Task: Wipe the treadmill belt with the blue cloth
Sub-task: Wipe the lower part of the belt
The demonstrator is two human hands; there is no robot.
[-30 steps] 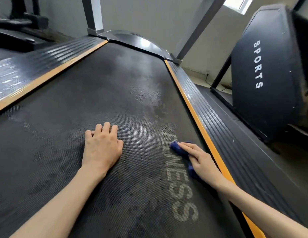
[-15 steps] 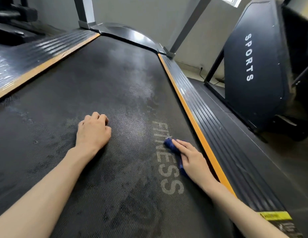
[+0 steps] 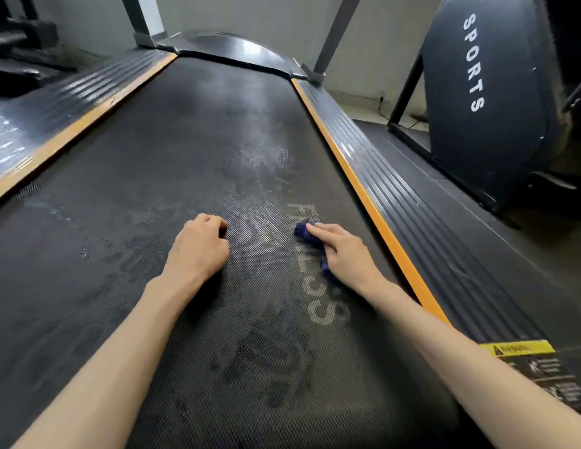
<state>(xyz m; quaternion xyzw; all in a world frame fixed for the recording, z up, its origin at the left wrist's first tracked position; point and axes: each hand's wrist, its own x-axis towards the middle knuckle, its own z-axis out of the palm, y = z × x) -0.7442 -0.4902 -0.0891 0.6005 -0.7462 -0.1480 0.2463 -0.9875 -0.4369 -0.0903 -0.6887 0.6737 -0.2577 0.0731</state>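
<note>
Treadmill belt [image 3: 192, 150], black and dotted with dusty smears, fills the view from 6 to 12 o'clock, edged by orange-trimmed side rails [image 3: 412, 202]. Toward 2 o'clock stands a dark machine panel [image 3: 496, 124] lettered SPORTS. Near the centre the left hand [image 3: 198, 251] rests on the belt with its fingers curled under, holding nothing. At its 3 o'clock, apart from it, the right hand [image 3: 344, 254] presses fairly straight fingers flat onto the blue cloth [image 3: 303, 231], which lies bunched on the belt's FITNESS lettering [image 3: 321, 309], poking out past the fingertips and beside the wrist.
</note>
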